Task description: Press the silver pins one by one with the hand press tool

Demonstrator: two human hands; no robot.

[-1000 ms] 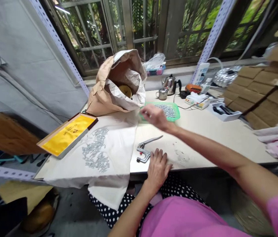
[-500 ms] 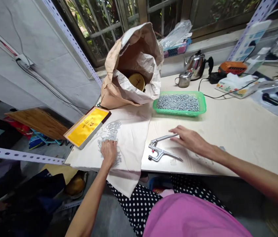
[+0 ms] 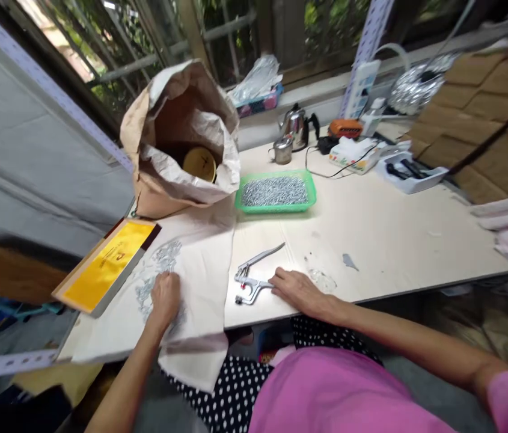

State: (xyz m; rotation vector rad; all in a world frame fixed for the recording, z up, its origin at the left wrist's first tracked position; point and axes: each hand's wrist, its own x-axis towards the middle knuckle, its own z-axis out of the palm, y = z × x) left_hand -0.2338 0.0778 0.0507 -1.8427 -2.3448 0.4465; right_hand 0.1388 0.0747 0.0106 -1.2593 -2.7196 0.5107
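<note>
My left hand (image 3: 166, 296) is closed, knuckles up, over a heap of small silvery metal pins (image 3: 167, 255) on a white cloth (image 3: 204, 264). What its fingers hold, if anything, is hidden under the hand. My right hand (image 3: 297, 291) has its fingers bent over the end of the lower handle of the grey snap pliers (image 3: 250, 282). These pliers lie on the table with their handles spread apart and the jaw facing left. A green plastic basket (image 3: 311, 189) full of similar metal pins stands beyond them.
A yellow-topped box (image 3: 112, 261) lies left of the pins. Behind stands a large open paper sack (image 3: 140, 186) with a round yellow object inside. A metal cup (image 3: 283, 150), a kettle (image 3: 296, 129), a tissue pack (image 3: 353, 155) and a white tray (image 3: 416, 182) stand farther back.
The view has swung to the right. My right hand has moved from the upper handle of the pliers to the lower one. My left hand remains on the pins.
</note>
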